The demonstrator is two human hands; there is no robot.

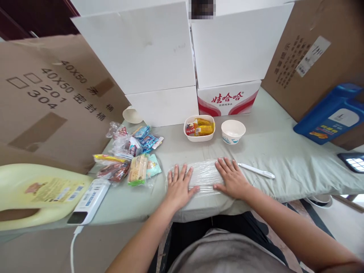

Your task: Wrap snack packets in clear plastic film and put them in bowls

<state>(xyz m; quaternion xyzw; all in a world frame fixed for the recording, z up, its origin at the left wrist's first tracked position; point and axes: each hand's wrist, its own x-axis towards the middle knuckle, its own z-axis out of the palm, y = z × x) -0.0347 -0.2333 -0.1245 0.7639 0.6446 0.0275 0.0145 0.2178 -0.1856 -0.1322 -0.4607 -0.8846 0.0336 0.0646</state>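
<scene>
A clear plastic wrap sheet point(203, 172), wrinkled and shiny, lies flat near the front edge of the table. On its left end rests my left hand point(179, 187), palm down with fingers spread. My right hand point(232, 179) lies the same way on its right end, fingers apart. Just beyond the right fingertips is a white pen-like utility knife point(256, 170). Behind the wrap stand a rectangular white bowl point(199, 138) with yellow and red snack packets point(204, 129) in it, and a round paper bowl point(233, 133) with a blue pattern.
Left of the hands is a pile of packaged snacks point(139, 151), with a tipped paper cup point(132, 114) behind. A white power strip point(89, 201) and yellow jug point(42, 197) lie farther left. White boxes point(167, 106) wall the back. A blue bottle point(331, 117) and phone point(352, 162) are right.
</scene>
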